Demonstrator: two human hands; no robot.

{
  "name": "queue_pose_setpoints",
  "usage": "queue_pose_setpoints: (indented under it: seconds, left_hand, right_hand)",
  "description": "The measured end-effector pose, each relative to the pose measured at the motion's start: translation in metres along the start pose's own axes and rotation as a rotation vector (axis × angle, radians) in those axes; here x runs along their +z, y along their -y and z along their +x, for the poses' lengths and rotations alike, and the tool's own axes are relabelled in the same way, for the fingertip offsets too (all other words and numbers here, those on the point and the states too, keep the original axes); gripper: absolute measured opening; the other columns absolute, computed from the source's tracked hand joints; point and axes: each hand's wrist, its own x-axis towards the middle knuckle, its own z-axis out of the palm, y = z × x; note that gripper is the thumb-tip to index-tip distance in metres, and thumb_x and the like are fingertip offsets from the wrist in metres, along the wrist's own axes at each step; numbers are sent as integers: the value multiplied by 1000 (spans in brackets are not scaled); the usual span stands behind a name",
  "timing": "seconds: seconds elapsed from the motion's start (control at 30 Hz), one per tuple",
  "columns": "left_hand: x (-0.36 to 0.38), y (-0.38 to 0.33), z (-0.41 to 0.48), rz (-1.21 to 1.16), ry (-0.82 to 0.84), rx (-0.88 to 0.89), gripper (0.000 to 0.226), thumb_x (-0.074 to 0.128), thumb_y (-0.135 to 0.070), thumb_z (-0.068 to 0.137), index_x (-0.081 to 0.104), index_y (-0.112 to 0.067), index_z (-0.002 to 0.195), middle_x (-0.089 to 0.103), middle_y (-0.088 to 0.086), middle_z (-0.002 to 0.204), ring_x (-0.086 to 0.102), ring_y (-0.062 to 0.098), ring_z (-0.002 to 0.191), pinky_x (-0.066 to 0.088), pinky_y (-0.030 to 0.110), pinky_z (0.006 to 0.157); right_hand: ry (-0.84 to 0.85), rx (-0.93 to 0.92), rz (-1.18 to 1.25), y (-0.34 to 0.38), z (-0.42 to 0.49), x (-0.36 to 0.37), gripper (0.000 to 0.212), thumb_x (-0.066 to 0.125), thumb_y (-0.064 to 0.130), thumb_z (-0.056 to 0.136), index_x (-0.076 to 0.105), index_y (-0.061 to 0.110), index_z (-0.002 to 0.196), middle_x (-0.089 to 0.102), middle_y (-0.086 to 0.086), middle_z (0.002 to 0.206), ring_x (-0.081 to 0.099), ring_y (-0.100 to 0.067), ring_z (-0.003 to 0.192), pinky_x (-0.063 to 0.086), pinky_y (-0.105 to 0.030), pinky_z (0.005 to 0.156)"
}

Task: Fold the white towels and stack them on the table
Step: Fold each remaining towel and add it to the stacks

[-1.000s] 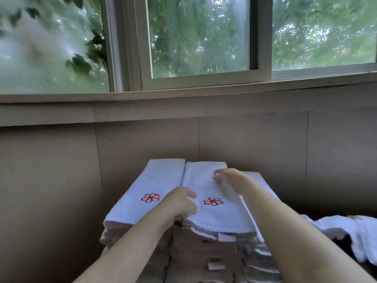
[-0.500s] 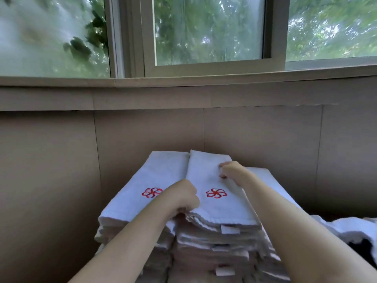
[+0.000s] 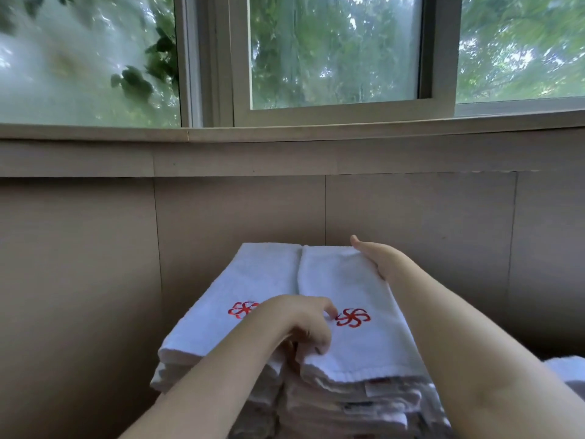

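Two tall stacks of folded white towels stand side by side against the wall. The top towel of the right stack [image 3: 345, 289] and of the left stack [image 3: 250, 280] each carry a red flower emblem. My left hand [image 3: 300, 321] rests with curled fingers at the near left edge of the right top towel, fingertips between the two stacks. My right hand [image 3: 376, 255] lies with straight fingers along the far right edge of that towel, thumb raised. The table under the stacks is hidden.
A beige panelled wall [image 3: 240, 210] rises right behind the stacks, with a window sill [image 3: 285, 131] and sliding windows above. A loose white towel [image 3: 566, 372] lies at the right edge of the frame.
My right hand has moved from the middle of the right top towel to its far right edge and straightened. My left hand stays at the near edge.
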Motion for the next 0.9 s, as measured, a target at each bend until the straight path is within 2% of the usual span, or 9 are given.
queue_pose_setpoints:
  seconds: [0.1, 0.17, 0.3, 0.43, 0.53, 0.6, 0.7, 0.77, 0.9]
  left_hand:
    - [-6, -1, 5, 0, 63, -15, 64, 59, -7, 87, 35, -32, 140, 43, 8, 110, 52, 21, 69, 48, 22, 50]
    - [-8, 0, 10, -32, 97, -30, 63, 60, -5, 86, 36, -33, 138, 42, 11, 109, 49, 21, 62, 46, 23, 47]
    - [-5, 3, 18, -51, 71, -24, 63, 59, -5, 83, 37, -32, 136, 45, 13, 105, 46, 20, 60, 43, 21, 47]
    - [1, 4, 16, -75, 57, -28, 65, 54, -3, 83, 35, -31, 138, 40, 4, 90, 47, 22, 72, 43, 24, 53]
    - [1, 1, 10, 5, 40, 3, 65, 53, -3, 83, 34, -25, 141, 48, 12, 116, 49, 28, 91, 41, 26, 62]
    - [1, -2, 6, 80, 15, 29, 61, 52, -2, 84, 36, -18, 140, 50, 16, 117, 45, 26, 86, 35, 24, 56]
    - [5, -5, 4, 119, -1, 41, 48, 48, 2, 83, 44, -5, 130, 51, 15, 90, 43, 23, 67, 31, 23, 47]
    - [7, -7, 4, 143, -3, 31, 43, 43, 3, 82, 49, 0, 124, 45, 13, 76, 41, 23, 59, 31, 24, 47]
    - [3, -5, 3, 148, -25, 15, 48, 43, 0, 84, 48, -8, 131, 46, 8, 71, 42, 19, 53, 32, 22, 46]
  right_hand:
    - [94, -7, -39, 0, 2, -1, 55, 58, 47, 91, 56, 3, 124, 63, -15, 118, 61, -29, 104, 46, -38, 95]
    - [4, -126, -10, 1, 3, 1, 32, 63, 17, 88, 55, 6, 117, 60, -15, 111, 59, -29, 96, 49, -33, 78]
    - [-139, -395, 217, -9, 5, 11, 37, 43, -16, 79, 50, 10, 104, 56, -15, 104, 55, -19, 75, 45, -24, 56]
    - [-221, -283, -398, -31, 9, 29, 65, 42, -1, 90, 14, 9, 148, 37, -22, 140, 45, -38, 123, 40, -36, 93]
    - [-386, -331, -731, -25, -9, 36, 52, 44, 6, 91, 29, 12, 140, 37, -21, 134, 43, -40, 119, 38, -40, 95]
    - [-461, -571, -937, -13, -23, 45, 42, 49, 9, 88, 46, 16, 129, 44, -12, 130, 43, -35, 117, 38, -36, 91]
    - [-104, -786, -1046, -3, -39, 75, 25, 39, 24, 95, 51, 20, 116, 54, -2, 117, 47, -28, 115, 37, -29, 79]
    - [142, -597, -1194, -5, -35, 90, 43, 25, 38, 100, 40, 22, 137, 38, -2, 145, 31, -27, 134, 28, -45, 103]
    - [97, -439, -1218, -10, -15, 89, 58, 18, 60, 95, 16, 38, 148, 9, 14, 159, 5, -29, 146, 5, -63, 109]
